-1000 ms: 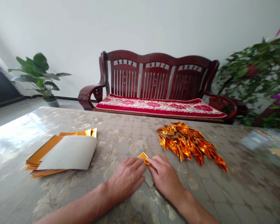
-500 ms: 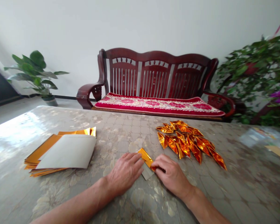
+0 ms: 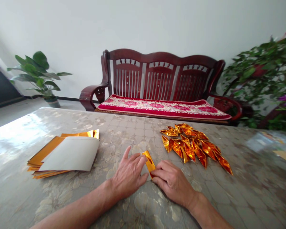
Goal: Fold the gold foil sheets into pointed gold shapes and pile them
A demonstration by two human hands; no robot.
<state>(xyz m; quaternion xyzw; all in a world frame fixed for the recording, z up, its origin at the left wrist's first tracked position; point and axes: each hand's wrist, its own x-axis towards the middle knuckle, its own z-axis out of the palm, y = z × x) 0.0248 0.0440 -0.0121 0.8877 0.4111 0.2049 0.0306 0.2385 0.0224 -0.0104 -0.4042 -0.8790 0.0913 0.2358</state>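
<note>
Gold, shiny paper, folded into a narrow strip, lies on the tabletop between the two hands, slanting away from the person. The right hand grasps its near end, thumb and fingers pinched together, probably because so small a piece would slide otherwise. The left hand is loose, its fingers spread and grasping nothing; a fingertip and the thumb are right at the strip's left edge (whether they press on it, I cannot tell), perhaps to steady it. Well to the left sits an uneven stack of gold sheets topped by a pale sheet, seemingly placed for easy reach. Pointed gold pieces lie grouped beyond the right hand, presumably set apart so that neither hand crushes them.
</note>
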